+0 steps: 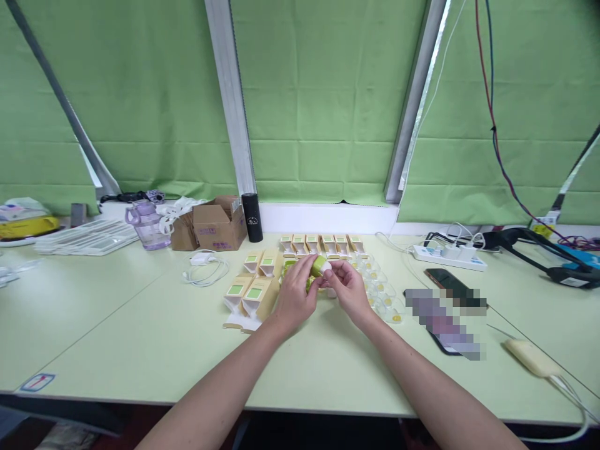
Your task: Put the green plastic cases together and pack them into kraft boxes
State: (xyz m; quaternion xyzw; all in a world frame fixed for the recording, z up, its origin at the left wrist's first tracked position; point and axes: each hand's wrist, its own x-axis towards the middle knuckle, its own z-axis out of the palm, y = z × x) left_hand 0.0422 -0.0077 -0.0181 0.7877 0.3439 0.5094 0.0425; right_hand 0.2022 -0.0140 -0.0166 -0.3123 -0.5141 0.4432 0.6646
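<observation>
My left hand [296, 290] is closed around a small green container with a white end [319, 265], held tilted above the table. The fingers of my right hand [349, 287] pinch at its white end. Beneath and behind my left hand, more green pieces [289, 265] show in part. Left of that hand stand several cream cartons [257, 294] with green labels and open flaps. A row of similar open cartons [321, 244] runs behind both hands. Clear plastic cups [382, 290] with yellow spots lie to the right of my right hand, partly hidden by it.
Two phones, one dark [450, 284] and one blurred out [440, 322], lie at right, near a cream power bank [532, 357]. Farther back are a power strip [450, 256], cardboard box [218, 222], black bottle [252, 217], purple jug [147, 225] and white charger [202, 258].
</observation>
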